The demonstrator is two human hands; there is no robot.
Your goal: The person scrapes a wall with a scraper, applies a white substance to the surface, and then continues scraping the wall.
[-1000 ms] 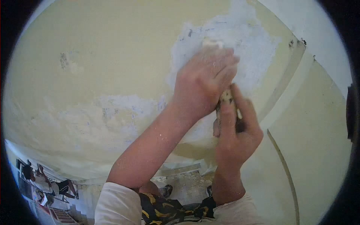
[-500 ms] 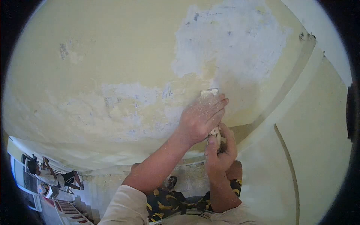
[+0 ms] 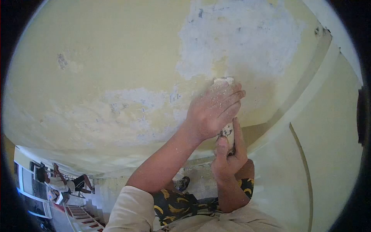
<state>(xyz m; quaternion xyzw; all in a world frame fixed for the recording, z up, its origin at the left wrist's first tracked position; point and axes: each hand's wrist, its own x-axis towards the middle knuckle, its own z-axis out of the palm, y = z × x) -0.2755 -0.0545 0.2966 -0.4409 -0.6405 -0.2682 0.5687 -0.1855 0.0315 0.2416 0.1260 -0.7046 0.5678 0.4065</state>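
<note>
A paint-crusted scraper (image 3: 228, 133) lies against the yellow wall (image 3: 127, 50), its whitish front edge just beyond my fingers. My left hand (image 3: 212, 110), dusted with pale flakes, presses over the front of the tool with fingers closed across it, hiding most of that part. Lower down, my right hand (image 3: 232, 162) grips the handle end, thumb on top. Just above the scraper's edge, a large pale patch (image 3: 239, 42) of stripped or filled surface begins. Another flaky whitish patch (image 3: 135, 98) spreads left of my left hand.
At the far left, another person (image 3: 63, 183) is up on a support near windows (image 3: 33, 189). A ladder (image 3: 85, 216) stands below them. A raised band (image 3: 297, 92) runs along the wall's right side, and a thin dark strip (image 3: 303, 166) lies farther right.
Both hands and the scraper have moved up the wall and slightly right, closer to the large pale patch. The grip looks the same. The camera view has shifted a little.
</note>
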